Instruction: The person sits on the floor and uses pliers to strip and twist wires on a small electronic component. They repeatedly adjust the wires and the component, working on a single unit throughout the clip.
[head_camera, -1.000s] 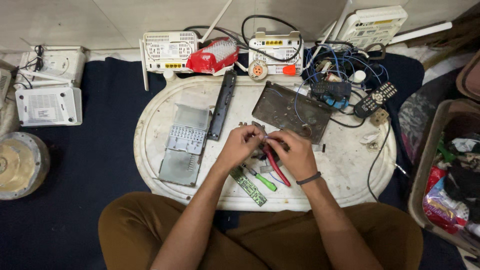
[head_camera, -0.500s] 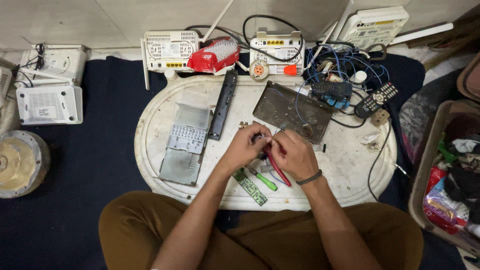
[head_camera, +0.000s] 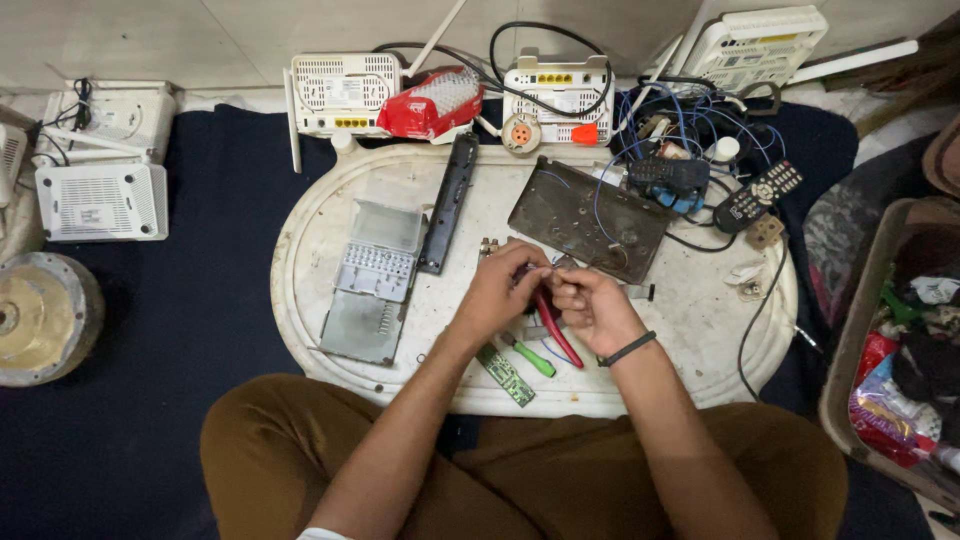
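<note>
My left hand (head_camera: 498, 290) and my right hand (head_camera: 592, 306) meet over the middle of a white oval tray table (head_camera: 330, 200). Red-handled pliers (head_camera: 553, 322) run down from between the two hands; which hand grips them is hard to tell, the right seems to. The left fingertips pinch something small at the pliers' jaws, too small to identify. Just below the hands lie a green-handled screwdriver (head_camera: 528, 356) and a narrow green circuit board (head_camera: 505, 375).
On the table lie an open grey bit case (head_camera: 373, 280), a long black strip (head_camera: 447, 203), a dark metal plate (head_camera: 588, 218), a remote (head_camera: 757, 196) and tangled wires (head_camera: 690, 130). White routers (head_camera: 345, 93) line the far edge. A bin of clutter (head_camera: 900, 350) stands right.
The hands have stayed at the same spot over the table, with the fingers drawn a little closer together around the pliers. Nothing else has moved.
</note>
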